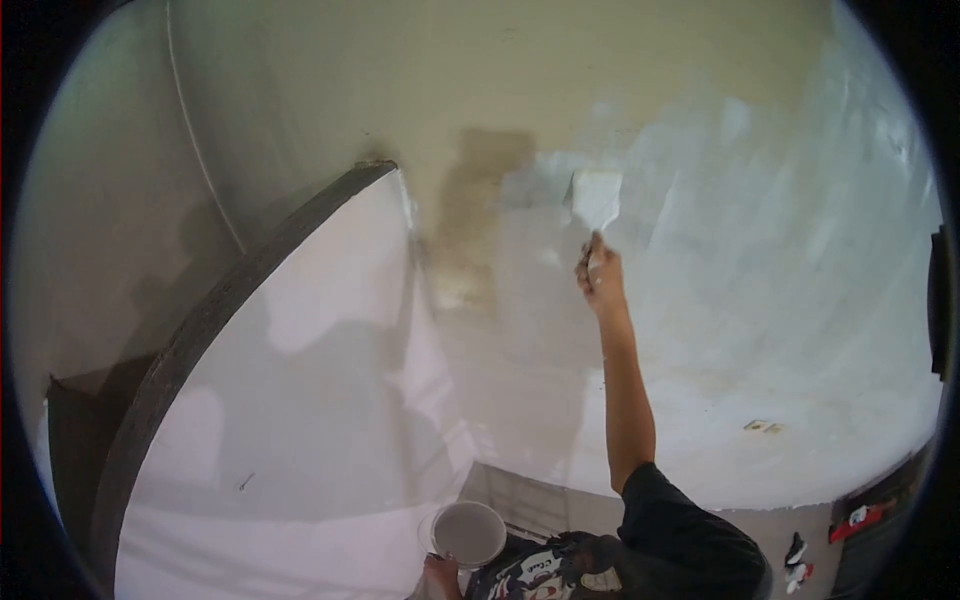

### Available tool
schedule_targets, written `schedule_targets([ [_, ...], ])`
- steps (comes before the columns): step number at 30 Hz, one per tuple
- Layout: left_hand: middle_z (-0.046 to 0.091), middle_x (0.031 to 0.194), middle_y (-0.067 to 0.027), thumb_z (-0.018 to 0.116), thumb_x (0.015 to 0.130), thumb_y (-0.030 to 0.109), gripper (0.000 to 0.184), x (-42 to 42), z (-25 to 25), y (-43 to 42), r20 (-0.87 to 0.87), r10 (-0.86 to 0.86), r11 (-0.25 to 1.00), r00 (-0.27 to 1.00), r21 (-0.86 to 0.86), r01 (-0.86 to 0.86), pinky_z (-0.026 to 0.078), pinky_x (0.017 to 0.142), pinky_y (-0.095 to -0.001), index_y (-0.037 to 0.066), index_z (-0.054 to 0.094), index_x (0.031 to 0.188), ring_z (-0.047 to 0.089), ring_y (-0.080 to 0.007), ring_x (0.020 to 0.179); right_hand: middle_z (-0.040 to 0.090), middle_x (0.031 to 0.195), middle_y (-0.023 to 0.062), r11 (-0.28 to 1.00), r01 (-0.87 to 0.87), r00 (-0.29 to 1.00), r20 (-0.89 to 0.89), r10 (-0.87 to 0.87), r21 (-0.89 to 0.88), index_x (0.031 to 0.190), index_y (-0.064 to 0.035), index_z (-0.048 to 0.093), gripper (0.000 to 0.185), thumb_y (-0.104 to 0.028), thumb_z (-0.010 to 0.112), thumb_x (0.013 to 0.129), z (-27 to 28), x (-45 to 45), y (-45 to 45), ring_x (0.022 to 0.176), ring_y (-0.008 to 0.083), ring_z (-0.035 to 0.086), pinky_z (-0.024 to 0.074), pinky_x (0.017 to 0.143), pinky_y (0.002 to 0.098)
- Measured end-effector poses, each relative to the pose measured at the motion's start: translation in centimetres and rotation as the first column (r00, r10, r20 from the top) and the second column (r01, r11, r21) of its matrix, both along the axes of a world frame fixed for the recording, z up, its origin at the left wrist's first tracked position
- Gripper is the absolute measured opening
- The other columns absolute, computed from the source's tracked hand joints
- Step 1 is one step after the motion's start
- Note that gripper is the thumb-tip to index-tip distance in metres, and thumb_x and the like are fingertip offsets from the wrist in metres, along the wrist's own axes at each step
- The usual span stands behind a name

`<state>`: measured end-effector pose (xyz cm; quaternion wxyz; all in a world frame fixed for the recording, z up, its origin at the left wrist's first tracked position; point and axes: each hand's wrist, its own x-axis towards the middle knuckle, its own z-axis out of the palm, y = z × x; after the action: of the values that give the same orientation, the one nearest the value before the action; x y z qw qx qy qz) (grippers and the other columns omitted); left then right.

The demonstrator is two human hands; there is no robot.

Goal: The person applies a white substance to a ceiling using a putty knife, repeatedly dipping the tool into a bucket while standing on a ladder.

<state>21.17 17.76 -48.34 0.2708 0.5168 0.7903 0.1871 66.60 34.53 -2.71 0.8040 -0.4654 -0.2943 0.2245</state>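
Note:
My right hand (602,280) is raised at arm's length and closed round the handle of a wide, flat paintbrush (597,195). White paint coats the brush head, which is up at the wall (700,240), at the border between a pale painted area and the yellowish part. White smears mark my fingers. Down at the bottom, near my body, my left hand (441,572) grips the side of a round paint bucket (470,533) with pale greyish contents. Part of the left hand is cut off by the frame's edge.
A white half-wall (290,400) with a dark, sloping top edge (250,250) stands to the left. Wall sockets (763,426) sit low on the right. Shoes (797,565) and a red object (858,522) lie at the lower right.

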Motion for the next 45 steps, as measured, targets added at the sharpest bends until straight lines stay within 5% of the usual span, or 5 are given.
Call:
schedule_targets([
  [13, 0.054, 0.07, -0.0163, 0.07, 0.05, 0.024, 0.032, 0.3, 1.9, -0.2, -0.093, -0.106, 0.992, 0.99, 0.058, 0.112, 0.041, 0.062, -0.0433, 0.002, 0.052, 0.064, 0.053, -0.0342, 0.068, 0.032, 0.047, -0.0007, 0.925, -0.102, 0.959, -0.285, -0.007, -0.366, 0.062, -0.0099, 0.037, 0.036, -0.038, 0.04, 0.085, -18.8, -0.8, -0.2, 0.034, 0.0085, 0.031, 0.0223, 0.029, 0.0211],
  [18, 0.055, 0.067, -0.0161, 0.069, 0.051, 0.023, 0.03, 1.0, 0.9, 0.0, -0.136, -0.134, 0.977, 0.982, 0.15, 0.155, 0.042, 0.059, -0.0433, 0.001, 0.052, 0.064, 0.053, -0.0351, 0.064, 0.034, 0.049, 0.002, 0.979, -0.152, 0.872, -0.484, 0.069, -0.134, 0.06, -0.0069, 0.037, 0.034, -0.028, 0.037, 0.087, -12.4, 0.1, 1.7, 0.036, 0.0129, 0.032, 0.0251, 0.031, 0.0235],
  [25, 0.054, 0.066, -0.0141, 0.068, 0.052, 0.021, 0.028, 1.2, 2.0, 0.0, -0.07, -0.133, 0.99, 0.989, 0.031, 0.135, 0.042, 0.061, -0.0413, 0.002, 0.052, 0.063, 0.053, -0.0322, 0.065, 0.038, 0.052, 0.0026, 0.99, -0.067, 0.997, -0.018, 0.069, 0.12, 0.063, -0.0057, 0.039, 0.032, -0.028, 0.04, 0.085, 7.0, -0.3, 0.0, 0.04, 0.0123, 0.034, 0.0263, 0.035, 0.024],
  [31, 0.053, 0.065, -0.0134, 0.068, 0.055, 0.022, 0.027, 1.2, 0.7, -0.1, -0.109, -0.16, 0.98, 0.981, 0.105, 0.171, 0.041, 0.061, -0.0412, 0.003, 0.051, 0.064, 0.052, -0.0315, 0.065, 0.036, 0.052, -0.0004, 0.988, 0.024, 0.975, 0.217, -0.056, 0.15, 0.063, -0.0077, 0.039, 0.037, -0.038, 0.042, 0.084, 10.0, 0.4, 0.0, 0.039, 0.0077, 0.032, 0.0217, 0.033, 0.0211],
  [45, 0.053, 0.066, -0.0151, 0.066, 0.055, 0.026, 0.032, 1.0, -0.9, -0.1, -0.164, -0.341, 0.936, 0.926, 0.034, 0.351, 0.041, 0.061, -0.0419, 0.001, 0.053, 0.069, 0.052, -0.0327, 0.064, 0.033, 0.04, -0.0022, 0.907, 0.178, 0.978, 0.172, -0.119, -0.381, 0.057, -0.0093, 0.038, 0.044, -0.045, 0.038, 0.084, -28.7, 1.1, 4.9, 0.029, 0.007, 0.031, 0.0224, 0.027, 0.0224],
])
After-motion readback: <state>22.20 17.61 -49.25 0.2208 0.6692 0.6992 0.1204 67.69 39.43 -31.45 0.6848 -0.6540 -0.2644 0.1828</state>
